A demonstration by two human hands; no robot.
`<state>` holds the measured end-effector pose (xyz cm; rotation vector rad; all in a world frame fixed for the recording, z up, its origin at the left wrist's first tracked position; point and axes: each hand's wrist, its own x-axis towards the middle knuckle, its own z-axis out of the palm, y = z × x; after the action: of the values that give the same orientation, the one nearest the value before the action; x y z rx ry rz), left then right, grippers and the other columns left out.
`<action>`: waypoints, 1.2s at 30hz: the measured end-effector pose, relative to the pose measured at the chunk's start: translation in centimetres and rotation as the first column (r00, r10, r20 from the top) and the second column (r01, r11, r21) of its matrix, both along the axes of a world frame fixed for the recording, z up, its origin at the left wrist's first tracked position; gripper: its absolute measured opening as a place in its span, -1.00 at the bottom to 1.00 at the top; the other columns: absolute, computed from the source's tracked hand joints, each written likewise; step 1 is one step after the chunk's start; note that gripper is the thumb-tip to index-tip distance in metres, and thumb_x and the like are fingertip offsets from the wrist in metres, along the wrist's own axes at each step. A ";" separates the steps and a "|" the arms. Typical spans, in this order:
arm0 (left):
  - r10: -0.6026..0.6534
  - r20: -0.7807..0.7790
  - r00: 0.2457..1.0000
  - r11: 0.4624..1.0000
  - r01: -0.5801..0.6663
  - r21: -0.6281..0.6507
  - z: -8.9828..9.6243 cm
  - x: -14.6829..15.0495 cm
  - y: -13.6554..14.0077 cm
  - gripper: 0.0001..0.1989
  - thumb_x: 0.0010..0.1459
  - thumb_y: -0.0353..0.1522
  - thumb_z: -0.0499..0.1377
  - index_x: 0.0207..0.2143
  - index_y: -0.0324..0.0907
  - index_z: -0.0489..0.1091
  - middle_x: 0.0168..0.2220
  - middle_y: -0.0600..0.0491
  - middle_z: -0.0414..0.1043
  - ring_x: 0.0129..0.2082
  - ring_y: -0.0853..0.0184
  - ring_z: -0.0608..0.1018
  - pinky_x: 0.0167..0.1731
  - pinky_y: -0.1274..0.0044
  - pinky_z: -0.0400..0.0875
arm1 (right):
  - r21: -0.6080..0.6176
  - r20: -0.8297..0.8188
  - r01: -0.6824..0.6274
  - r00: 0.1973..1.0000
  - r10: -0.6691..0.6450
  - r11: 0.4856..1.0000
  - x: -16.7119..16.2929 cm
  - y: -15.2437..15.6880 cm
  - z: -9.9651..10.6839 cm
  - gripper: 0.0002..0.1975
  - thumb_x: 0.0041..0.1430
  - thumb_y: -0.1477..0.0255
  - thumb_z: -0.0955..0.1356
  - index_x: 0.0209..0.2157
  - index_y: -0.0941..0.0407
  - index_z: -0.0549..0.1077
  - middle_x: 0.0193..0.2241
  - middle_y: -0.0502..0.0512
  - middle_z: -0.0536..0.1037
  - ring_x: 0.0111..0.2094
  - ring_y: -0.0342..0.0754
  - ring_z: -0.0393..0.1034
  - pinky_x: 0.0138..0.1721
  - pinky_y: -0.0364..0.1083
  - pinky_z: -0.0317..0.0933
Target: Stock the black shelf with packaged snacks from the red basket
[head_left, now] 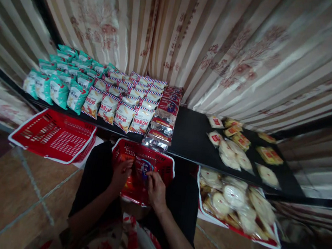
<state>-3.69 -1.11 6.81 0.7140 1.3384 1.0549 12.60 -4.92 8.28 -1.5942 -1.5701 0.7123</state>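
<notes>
Between my knees stands a red basket with a white rim [173,170]. Inside it, my right hand [156,189] pinches the right edge of a red snack packet with a blue picture [145,166]. My left hand [121,175] is over the left part of the basket, fingers loosely bent and apart, close to the packet's left side; no grip on anything shows. Below the hands lie orange-red packets [130,185] in the basket, partly hidden by the hands.
A long black table [187,137] bears rows of teal bags [58,92], white-and-red snack bags [124,115], red packets [168,106] and wrapped flat pastries [235,154]. Another red basket [66,140] sits at left; a basket of wrapped round breads [234,197] at right. Striped curtains [172,27] hang behind.
</notes>
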 end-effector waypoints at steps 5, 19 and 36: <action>-0.078 -0.022 0.997 0.994 0.076 -0.077 0.2 -0.6 -0.9 -0.66 -0.21 -0.46 0.31 -0.26 -0.20 0.47 -0.11 -0.05 0.51 -0.04 0.19 0.50 0.02 0.38 0.34 | 0.060 -0.132 0.124 0.985 -0.115 0.990 0.0 0.0 3.2 -0.81 0.20 0.34 0.21 -0.36 0.05 0.42 -0.43 0.03 0.49 -0.37 -0.05 0.42 -0.28 -0.09 0.33; -0.374 0.073 0.925 0.927 0.373 0.019 5.8 0.5 -2.3 -0.67 -0.13 -0.11 0.26 -0.48 -0.16 0.31 -0.57 0.09 0.49 -0.54 0.32 0.54 -0.49 0.54 0.39 | 0.160 -0.230 0.271 0.945 -0.231 0.949 1.7 1.3 8.5 -0.78 0.15 0.23 0.30 -0.29 0.07 0.46 -0.36 0.07 0.52 -0.32 -0.04 0.43 -0.25 -0.08 0.33; -0.264 0.106 0.959 0.959 0.250 0.129 12.1 4.9 2.4 -0.70 -0.09 -0.17 0.29 -0.37 -0.21 0.44 -0.47 0.08 0.50 -0.52 0.41 0.50 -0.53 0.62 0.34 | 0.114 -0.387 0.381 0.868 -0.312 0.918 6.2 8.9 10.7 -0.52 0.04 0.12 0.34 -0.06 0.10 0.40 -0.11 0.15 0.52 -0.17 0.02 0.42 -0.09 0.02 0.28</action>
<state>1.16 1.31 18.90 0.8701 1.0532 0.9536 18.80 3.95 18.94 -1.4546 -1.0128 0.5967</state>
